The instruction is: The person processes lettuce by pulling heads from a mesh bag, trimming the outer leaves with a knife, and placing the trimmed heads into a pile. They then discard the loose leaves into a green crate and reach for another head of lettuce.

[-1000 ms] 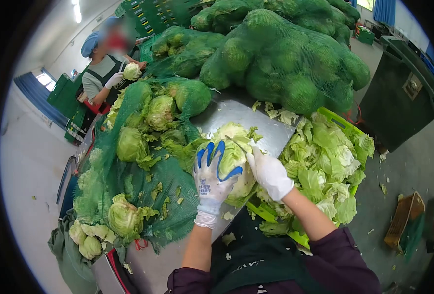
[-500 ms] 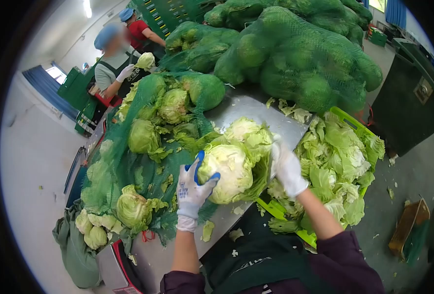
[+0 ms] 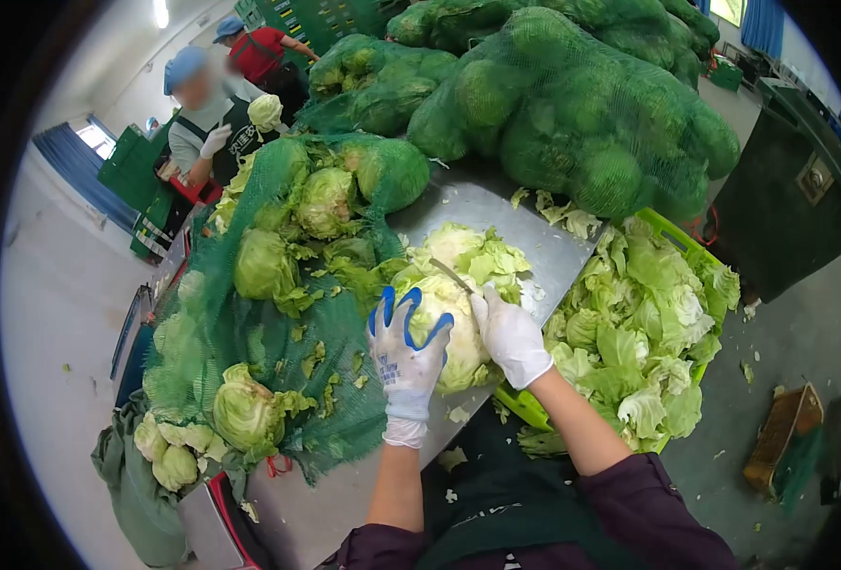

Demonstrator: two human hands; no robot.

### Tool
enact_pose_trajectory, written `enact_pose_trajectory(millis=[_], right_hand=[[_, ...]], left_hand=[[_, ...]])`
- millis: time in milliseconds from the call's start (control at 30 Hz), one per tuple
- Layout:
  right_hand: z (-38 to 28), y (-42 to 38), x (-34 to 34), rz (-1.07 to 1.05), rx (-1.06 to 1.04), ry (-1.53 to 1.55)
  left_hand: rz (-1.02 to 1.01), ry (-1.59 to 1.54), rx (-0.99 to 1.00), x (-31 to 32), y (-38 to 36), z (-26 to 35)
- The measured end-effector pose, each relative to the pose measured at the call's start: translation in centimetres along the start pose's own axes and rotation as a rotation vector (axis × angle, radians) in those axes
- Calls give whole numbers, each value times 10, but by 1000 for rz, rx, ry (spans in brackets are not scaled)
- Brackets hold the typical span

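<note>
A pale, trimmed lettuce head [image 3: 458, 328] sits at the metal table's near edge. My left hand [image 3: 407, 351], in a white and blue glove, lies spread against its left side. In my right hand [image 3: 513, 340], gloved in white, is a thin dark knife [image 3: 451, 275] whose blade reaches over the top of the head. Another lettuce head [image 3: 454, 243] with loose leaves is just behind. Left of my hands, a green net [image 3: 330, 418] holds more heads, among them a brownish one [image 3: 325, 203].
Full green net sacks [image 3: 573, 114] are piled at the back. A lime-green crate [image 3: 663, 228] heaped with leaves stands on the right, near a dark bin [image 3: 786, 190]. A co-worker [image 3: 221, 119] holds a lettuce at the back left. A brown crate [image 3: 783, 442] lies on the floor.
My right hand has moved left from the outer leaves onto the head, and the knife now shows. The leaves around the head's right side have come away. My left hand has shifted right.
</note>
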State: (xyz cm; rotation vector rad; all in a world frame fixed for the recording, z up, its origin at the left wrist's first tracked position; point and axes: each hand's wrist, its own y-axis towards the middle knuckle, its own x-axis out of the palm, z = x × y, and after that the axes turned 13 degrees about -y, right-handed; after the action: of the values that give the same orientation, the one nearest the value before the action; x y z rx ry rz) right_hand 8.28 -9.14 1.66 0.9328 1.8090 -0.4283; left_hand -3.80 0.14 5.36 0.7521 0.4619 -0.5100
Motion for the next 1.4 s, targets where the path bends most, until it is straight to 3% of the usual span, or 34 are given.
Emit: enact_pose_trajectory(millis=[133, 267, 333, 467, 533, 600, 667, 700, 800, 867, 933, 1067, 1133, 1233, 1267, 1300, 1400], right_hand=[[-3, 23, -6, -110, -117, 23], [17, 60, -12, -237, 42, -23], [69, 97, 43, -172, 6, -32], [65, 82, 21, -263, -3, -96], [20, 52, -29, -79, 132, -100], [-5, 19, -45, 154, -112, 156], [-25, 4, -26, 191, -297, 177], [-29, 4, -16, 98, -318, 3], [-30, 23, 14, 148, -276, 109], [-43, 41, -5, 43, -212, 83], [-46, 78, -12, -316, 12, 14], [-25, 111, 39, -264, -57, -22], [-17, 119, 57, -340, -31, 2], [-6, 116, 57, -307, -7, 186], [-7, 115, 49, -241, 33, 323], [-14, 107, 28, -149, 68, 323], [-35, 31, -46, -73, 1, 366]], left_hand=[[45, -35, -64, 1, -1, -7], [88, -88, -18, -5, -15, 0], [127, -75, 119, -7, -34, 0], [130, -184, 31, -11, -29, -9], [127, -295, -12, -12, -22, -33], [108, -563, -23, -14, -19, -53], [90, -533, -15, -18, -19, -57], [48, -459, -32, -21, -18, -54], [50, -423, -95, -27, -13, -39], [-38, -325, 72, -29, -16, -40], [-17, -302, 91, -29, -23, -17], [-19, -228, 115, -26, -35, -24], [-13, -230, 171, -26, -36, -25], [137, -646, -181, -28, -40, -56], [222, -946, -483, -28, -43, -70], [210, -1109, -511, -30, -46, -93], [342, -1266, -556, -33, -42, -77]])
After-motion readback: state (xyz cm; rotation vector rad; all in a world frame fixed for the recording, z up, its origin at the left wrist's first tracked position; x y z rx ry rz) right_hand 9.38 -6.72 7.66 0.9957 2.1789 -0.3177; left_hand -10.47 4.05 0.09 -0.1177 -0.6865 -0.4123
